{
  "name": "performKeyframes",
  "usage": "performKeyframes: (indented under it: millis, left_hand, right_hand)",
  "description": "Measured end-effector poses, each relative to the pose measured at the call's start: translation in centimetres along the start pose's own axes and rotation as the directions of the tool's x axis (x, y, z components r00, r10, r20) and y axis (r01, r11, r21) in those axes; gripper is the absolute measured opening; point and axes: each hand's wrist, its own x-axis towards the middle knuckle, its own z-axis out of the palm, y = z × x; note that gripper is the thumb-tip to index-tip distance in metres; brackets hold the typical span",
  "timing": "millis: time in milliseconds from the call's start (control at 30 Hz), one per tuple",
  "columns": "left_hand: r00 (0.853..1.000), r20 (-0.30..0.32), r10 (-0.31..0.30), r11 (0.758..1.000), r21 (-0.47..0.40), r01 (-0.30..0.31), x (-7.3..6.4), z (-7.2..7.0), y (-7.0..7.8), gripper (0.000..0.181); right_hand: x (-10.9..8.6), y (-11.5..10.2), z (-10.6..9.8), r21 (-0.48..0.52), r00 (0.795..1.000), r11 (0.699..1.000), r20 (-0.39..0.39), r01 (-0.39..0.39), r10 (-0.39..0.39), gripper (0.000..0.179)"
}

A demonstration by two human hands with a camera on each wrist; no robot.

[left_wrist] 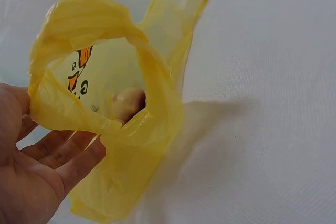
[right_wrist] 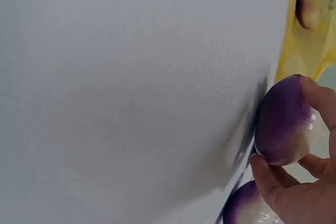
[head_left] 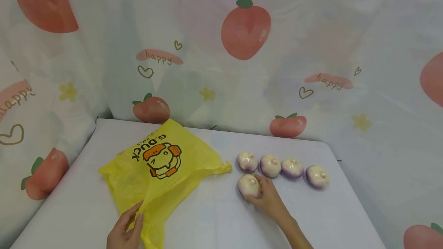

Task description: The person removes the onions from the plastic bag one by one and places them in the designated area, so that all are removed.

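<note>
A yellow plastic bag [head_left: 199, 155] with a duck print lies at left on the white table. My left hand [head_left: 122, 229] holds the edge of its mouth between thumb and fingers. Through the bag's opening in the left wrist view, a rounded brownish thing [left_wrist: 128, 103] shows inside. My right hand [head_left: 271, 201] grips a purple-and-white turnip [head_left: 248, 186] by its sides, fingers on one side and thumb on the other. In the right wrist view the held turnip [right_wrist: 283, 121] is close over the table, purple part down.
Behind the held turnip, more turnips stand in a row: one at left [head_left: 247, 161], two in the middle [head_left: 270, 165] and one at right [head_left: 317, 176]. A fruit-printed cloth [head_left: 207, 68] hangs behind the white table [head_left: 207, 218] and down its left side.
</note>
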Motion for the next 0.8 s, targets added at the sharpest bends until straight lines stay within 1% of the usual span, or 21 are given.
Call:
performKeyframes:
  millis: [167, 400, 533, 700, 800]
  left_hand:
    - [1.000, -0.001, 0.002, 1.000, -0.006, -0.002, 0.06, 0.00, -0.07, 0.026]
    - [1.000, -0.005, -0.001, 1.000, -0.003, 0.001, 0.07, -0.15, -0.14, 0.025]
    - [1.000, 0.001, -0.006, 1.000, 0.000, 0.006, 0.10, -0.21, -0.13, 0.025]
    - [1.000, 0.008, -0.017, 1.000, -0.001, 0.017, 0.15, -0.20, -0.08, 0.026]
    - [1.000, 0.007, -0.007, 1.000, 0.000, 0.007, 0.18, -0.17, -0.15, 0.026]
  right_hand:
    - [-0.25, 0.10, 0.06, 0.016, 1.000, 1.000, 0.024, 0.004, -0.004, 0.080]
    - [-0.28, 0.17, 0.17, 0.014, 0.999, 1.000, 0.033, -0.011, 0.010, 0.083]
    - [-0.33, -0.01, 0.19, 0.016, 0.999, 1.000, 0.034, -0.016, 0.015, 0.084]
    - [-0.01, -0.18, 0.43, 0.043, 1.000, 0.999, 0.030, -0.002, 0.001, 0.084]
    - [0.08, -0.11, 0.62, 0.053, 1.000, 0.999, 0.028, -0.004, 0.002, 0.083]
